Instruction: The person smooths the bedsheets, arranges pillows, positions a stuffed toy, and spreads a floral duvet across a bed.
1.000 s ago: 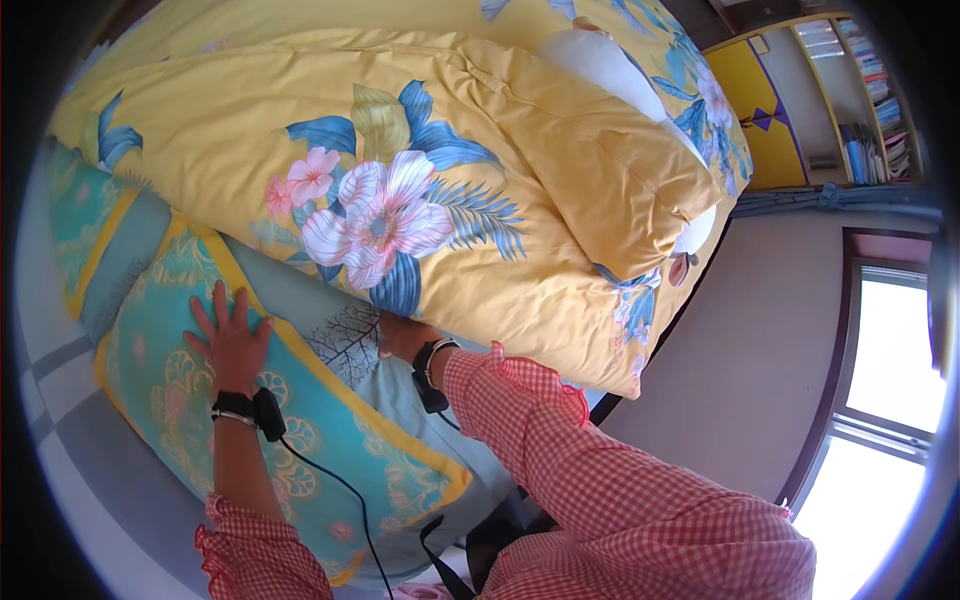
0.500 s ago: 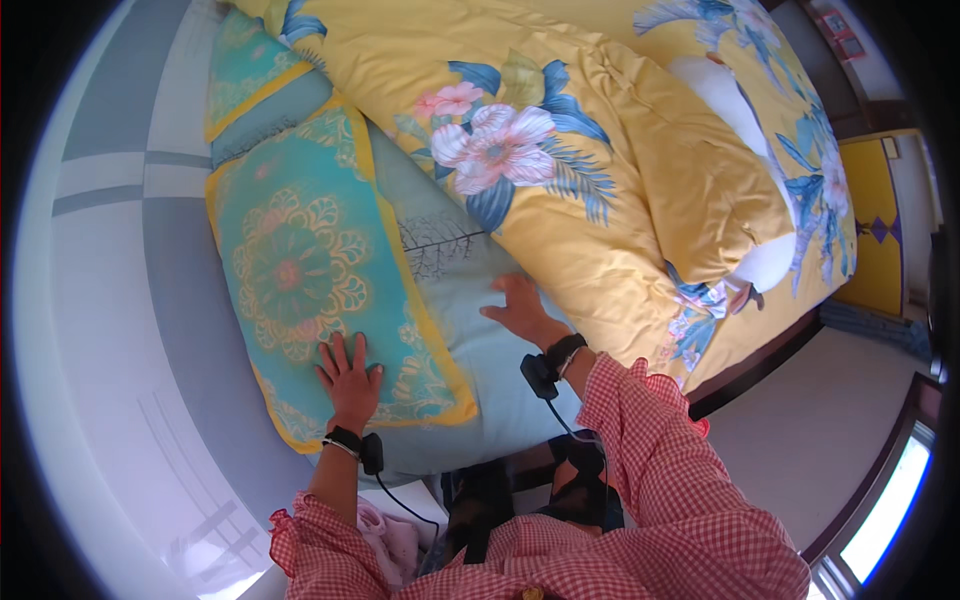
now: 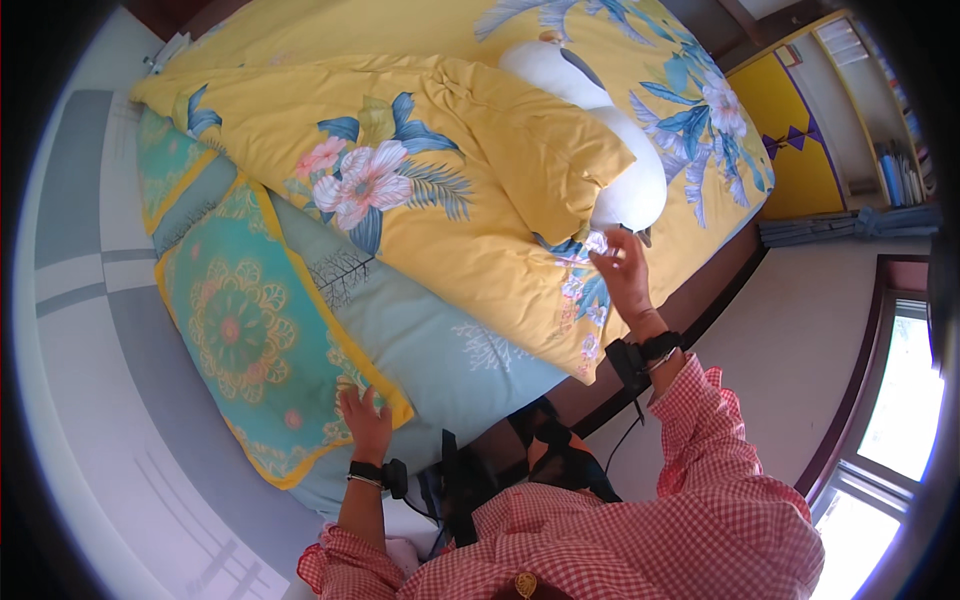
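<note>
A yellow quilt (image 3: 480,270) with large flowers lies folded across the bed, its narrow corner pointing toward me. My right hand (image 3: 626,275) is over the quilt's right edge, close to the rounded end of a long white plush toy (image 3: 640,180). Its fingers are bent and apart, with nothing visible in them. On the left rests a turquoise pillow (image 3: 235,330) with a yellow border and lace-like pattern. Near that pillow's lower right corner is my left hand (image 3: 366,424), fingers loosely spread; whether it touches the cloth I cannot tell.
A grey-blue sheet (image 3: 460,370) shows between pillow and quilt. Another turquoise pillow (image 3: 165,165) lies farther back. A grey-and-white panelled surface (image 3: 80,330) borders the bed at left. To the right stand a yellow cabinet (image 3: 785,130), shelves with books, and a bright window (image 3: 895,400).
The view has swung right. My right hand has moved from the sheet to the quilt's right edge beside the plush toy. My left hand has shifted toward the pillow's lower right corner.
</note>
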### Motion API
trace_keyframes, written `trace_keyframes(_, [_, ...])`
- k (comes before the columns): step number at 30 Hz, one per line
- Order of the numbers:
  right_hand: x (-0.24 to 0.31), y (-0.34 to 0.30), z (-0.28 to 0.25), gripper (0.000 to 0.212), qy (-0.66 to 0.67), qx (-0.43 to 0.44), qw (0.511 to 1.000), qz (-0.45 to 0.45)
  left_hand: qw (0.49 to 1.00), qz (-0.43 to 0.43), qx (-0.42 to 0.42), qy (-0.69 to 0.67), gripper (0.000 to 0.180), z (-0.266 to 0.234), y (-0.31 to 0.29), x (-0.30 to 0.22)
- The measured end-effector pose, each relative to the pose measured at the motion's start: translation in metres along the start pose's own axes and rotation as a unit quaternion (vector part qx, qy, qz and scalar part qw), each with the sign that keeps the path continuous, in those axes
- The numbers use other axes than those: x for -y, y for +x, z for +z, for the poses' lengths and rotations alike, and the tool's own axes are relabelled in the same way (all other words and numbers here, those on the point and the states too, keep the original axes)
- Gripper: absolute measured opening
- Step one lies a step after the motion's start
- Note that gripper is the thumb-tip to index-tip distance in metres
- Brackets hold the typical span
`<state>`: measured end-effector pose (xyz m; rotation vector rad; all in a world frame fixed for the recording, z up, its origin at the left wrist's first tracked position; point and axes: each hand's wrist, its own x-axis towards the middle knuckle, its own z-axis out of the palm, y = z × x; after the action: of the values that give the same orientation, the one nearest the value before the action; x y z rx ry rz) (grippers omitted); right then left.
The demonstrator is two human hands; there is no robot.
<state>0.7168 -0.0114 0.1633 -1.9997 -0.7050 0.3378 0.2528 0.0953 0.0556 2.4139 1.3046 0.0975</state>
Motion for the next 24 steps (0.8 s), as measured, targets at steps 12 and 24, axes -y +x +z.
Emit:
trace_keyframes(12, [-0.074, 0.194, -0.047, 0.044, -0.059, 0.174, 0.976, 0.114, 0.986, -0.010, -0.015, -0.164, 0.030, 0.030, -0.041, -0.078])
trace_keyframes(24, [-0.041, 0.182, -0.041, 0.039, -0.057, 0.159, 0.984, -0.057, 0.927, -0.196, 0.015, -0.320, 0.031, 0.020, -0.045, -0.174])
